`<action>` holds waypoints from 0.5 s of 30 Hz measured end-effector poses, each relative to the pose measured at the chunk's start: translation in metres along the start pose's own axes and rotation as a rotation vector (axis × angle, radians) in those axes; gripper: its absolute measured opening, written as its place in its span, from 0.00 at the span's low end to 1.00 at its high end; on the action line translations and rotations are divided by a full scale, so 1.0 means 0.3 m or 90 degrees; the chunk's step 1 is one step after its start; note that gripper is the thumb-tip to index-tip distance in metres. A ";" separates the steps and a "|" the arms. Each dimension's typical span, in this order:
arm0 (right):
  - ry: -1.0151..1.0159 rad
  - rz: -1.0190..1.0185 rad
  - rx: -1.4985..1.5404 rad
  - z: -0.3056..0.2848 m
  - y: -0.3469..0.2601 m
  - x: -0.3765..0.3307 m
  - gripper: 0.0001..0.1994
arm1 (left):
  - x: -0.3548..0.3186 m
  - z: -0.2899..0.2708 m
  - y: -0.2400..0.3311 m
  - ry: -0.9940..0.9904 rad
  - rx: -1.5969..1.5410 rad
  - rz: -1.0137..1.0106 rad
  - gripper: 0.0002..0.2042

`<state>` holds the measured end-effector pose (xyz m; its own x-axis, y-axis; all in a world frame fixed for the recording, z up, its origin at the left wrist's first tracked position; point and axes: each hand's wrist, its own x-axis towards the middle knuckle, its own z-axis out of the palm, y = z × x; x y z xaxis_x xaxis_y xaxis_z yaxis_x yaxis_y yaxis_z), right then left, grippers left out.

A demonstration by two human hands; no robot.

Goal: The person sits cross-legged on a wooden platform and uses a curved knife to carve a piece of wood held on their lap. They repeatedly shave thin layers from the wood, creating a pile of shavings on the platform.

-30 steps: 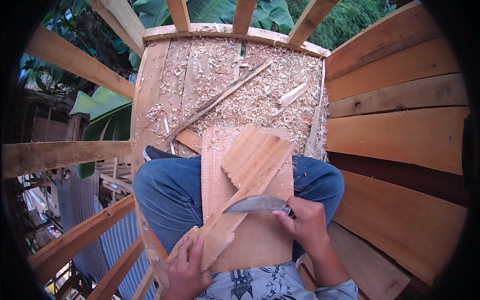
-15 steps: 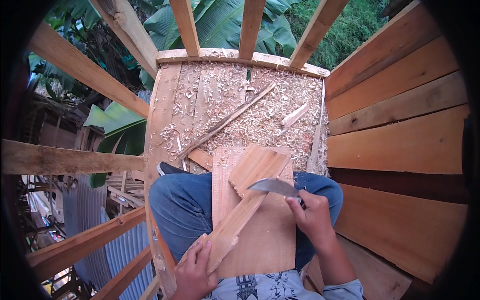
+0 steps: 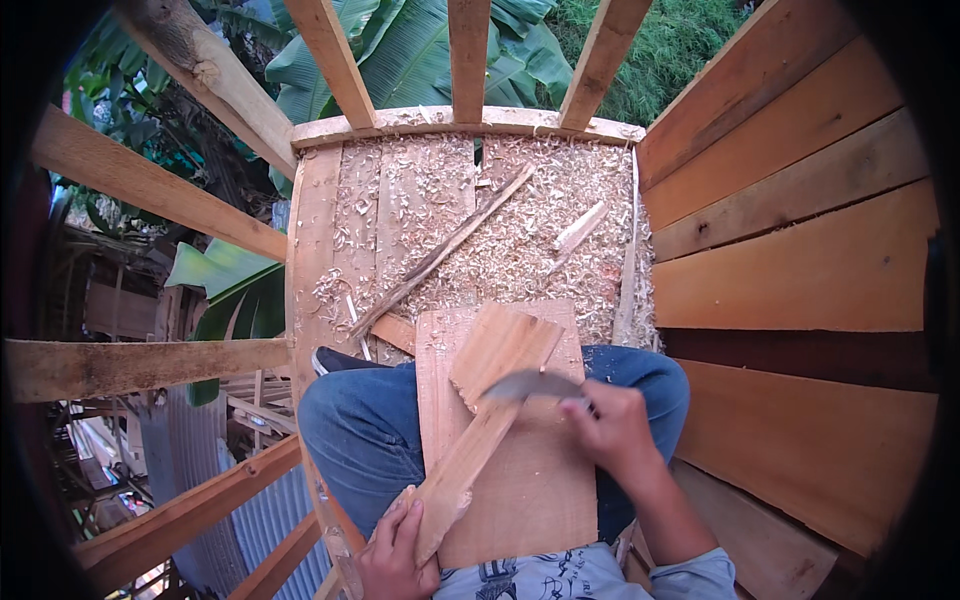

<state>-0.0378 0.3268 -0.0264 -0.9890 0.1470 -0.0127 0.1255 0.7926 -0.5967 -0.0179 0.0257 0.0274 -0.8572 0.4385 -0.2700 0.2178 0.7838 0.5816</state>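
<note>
Since a sec ago the knife [image 3: 528,385] has slid up the wood piece [image 3: 480,430], from approx. its middle toward the wide far end; the blade is blurred now, so the stroke looks to be under way. The wood piece lies slanted across a flat board [image 3: 535,490] on the person's lap, near end low at left, far end up by the knees.

Step in hand, I'd judge: shaving the piece w/ the blade. Next move calls for a firm hold at the near end & a shallow blade angle, else it digs in.

Right hand [image 3: 612,432] is closed round the knife handle, wrist bent inward, forearm coming up from lower right. Left hand [image 3: 392,548] clamps the near end, fingers curled over the edge. Shavings [image 3: 500,240] cover the plank floor ahead.
</note>
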 end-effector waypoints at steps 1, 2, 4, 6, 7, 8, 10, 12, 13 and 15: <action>0.042 0.093 -0.001 -0.020 0.032 0.029 0.22 | 0.007 0.007 -0.004 0.027 0.013 0.018 0.29; 0.053 0.094 0.012 -0.016 0.016 0.026 0.23 | 0.017 0.022 -0.015 0.055 0.027 0.036 0.28; -0.004 0.013 0.045 0.016 -0.021 -0.012 0.22 | 0.024 0.025 -0.019 0.076 0.045 0.050 0.26; -0.081 -0.124 0.006 0.022 -0.073 -0.033 0.22 | 0.027 0.020 -0.021 0.066 0.050 0.044 0.26; -0.029 -0.066 0.020 0.027 -0.055 -0.026 0.22 | 0.030 0.023 -0.022 0.082 0.050 0.058 0.26; 0.020 -0.007 0.035 0.034 -0.016 -0.014 0.22 | 0.030 0.029 -0.025 0.096 0.050 0.070 0.26; 0.059 0.072 -0.017 -0.017 0.058 0.033 0.22 | 0.033 0.031 -0.016 0.103 0.047 0.069 0.25; 0.051 0.046 0.029 0.017 0.015 0.009 0.21 | 0.039 0.024 0.002 0.089 0.043 0.043 0.25; 0.038 0.024 0.057 0.032 -0.017 -0.012 0.21 | 0.037 0.019 -0.001 0.083 0.047 0.047 0.25; -0.087 -0.183 -0.016 0.028 -0.078 -0.029 0.20 | 0.037 0.021 -0.020 0.075 0.048 0.061 0.25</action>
<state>-0.0328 0.3021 -0.0191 -0.9853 -0.1647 0.0447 -0.1605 0.8052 -0.5709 -0.0257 0.0287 0.0161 -0.8788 0.4616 -0.1210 0.3318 0.7732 0.5404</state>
